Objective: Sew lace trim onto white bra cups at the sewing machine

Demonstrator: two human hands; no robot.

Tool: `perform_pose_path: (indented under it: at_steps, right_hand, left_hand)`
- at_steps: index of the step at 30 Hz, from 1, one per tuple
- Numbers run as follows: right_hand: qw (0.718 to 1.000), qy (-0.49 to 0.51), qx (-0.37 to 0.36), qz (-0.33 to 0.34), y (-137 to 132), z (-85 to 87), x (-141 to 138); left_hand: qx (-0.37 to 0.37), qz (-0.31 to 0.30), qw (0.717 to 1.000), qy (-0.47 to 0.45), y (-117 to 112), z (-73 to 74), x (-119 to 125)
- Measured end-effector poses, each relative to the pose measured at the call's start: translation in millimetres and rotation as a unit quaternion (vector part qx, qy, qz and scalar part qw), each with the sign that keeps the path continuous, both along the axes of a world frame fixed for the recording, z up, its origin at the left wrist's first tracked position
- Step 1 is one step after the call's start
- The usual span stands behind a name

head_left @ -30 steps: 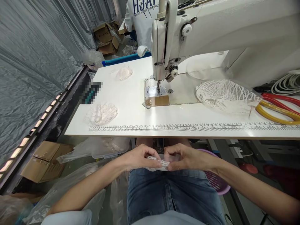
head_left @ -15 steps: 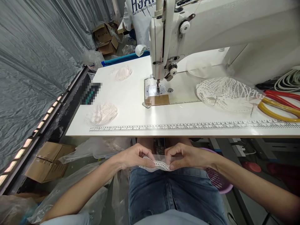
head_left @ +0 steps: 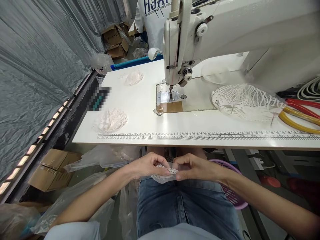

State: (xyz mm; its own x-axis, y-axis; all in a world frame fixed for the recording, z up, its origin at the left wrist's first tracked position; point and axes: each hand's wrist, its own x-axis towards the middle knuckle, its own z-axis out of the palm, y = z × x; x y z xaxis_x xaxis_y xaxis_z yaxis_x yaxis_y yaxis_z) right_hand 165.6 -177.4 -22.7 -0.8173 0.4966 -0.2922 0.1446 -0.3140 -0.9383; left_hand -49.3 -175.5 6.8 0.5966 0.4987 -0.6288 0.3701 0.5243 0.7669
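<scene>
Here, your left hand [head_left: 147, 166] and right hand [head_left: 197, 168] meet over your lap, just below the front edge of the white table [head_left: 140, 110]. Both pinch a small piece of lace trim [head_left: 163, 174] between thumb and fingertips, fingers curled close, the white strip held between them above your denim shorts. On the table stand a sewing machine [head_left: 225, 33], a lace heap [head_left: 110, 120] at left and a netted lace piece [head_left: 245, 100] at right

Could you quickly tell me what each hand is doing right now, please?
Left hand: closed, pinching the left end of the lace piece.
Right hand: closed, pinching its right end.
</scene>
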Motion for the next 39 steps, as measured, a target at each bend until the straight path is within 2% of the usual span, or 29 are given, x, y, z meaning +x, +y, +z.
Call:
perform_pose_path:
  at_steps: [3, 8, 12, 19, 26, 29, 32, 36, 39]
  right_hand:
    - [1.0, -0.014, -0.004, -0.022, -2.0, -3.1, -4.8]
    - [1.0, -0.016, -0.01, -0.018, -1.7, -7.7, -1.5]
    - [0.999, -0.004, -0.034, -0.035, -0.8, -10.5, 1.5]
    - [0.998, -0.02, -0.038, -0.051, -0.9, -13.5, 6.4]
    - [0.995, -0.035, -0.056, -0.069, -3.5, -11.7, 5.7]
    - [0.997, -0.037, -0.032, -0.06, -4.0, -8.3, 1.5]
    - [0.998, -0.048, 0.007, -0.032, -3.2, -1.6, -3.9]
    - [0.996, -0.073, 0.055, 0.006, -1.9, 9.4, -10.3]
    - [0.99, -0.106, 0.096, 0.016, -1.6, 15.3, -12.9]
  left_hand:
    - [0.007, -0.004, 1.0, 0.004, 0.3, 0.3, 0.0]
    - [-0.001, -0.056, 0.998, 0.009, 1.8, -1.1, -8.4]
    - [0.055, -0.076, 0.995, 0.027, 1.1, -4.8, -15.7]
    - [0.111, -0.022, 0.992, 0.05, -3.3, -2.7, -16.3]
    - [0.154, -0.003, 0.985, 0.077, -9.6, -3.7, -20.2]
    - [0.153, -0.037, 0.985, 0.072, -7.8, 0.3, -25.5]
    - [0.155, -0.108, 0.98, 0.062, 0.4, 11.1, -25.5]
    - [0.191, -0.201, 0.957, 0.084, 13.8, 23.8, -11.5]
    - [0.193, -0.219, 0.951, 0.102, 19.3, 26.4, 3.3]
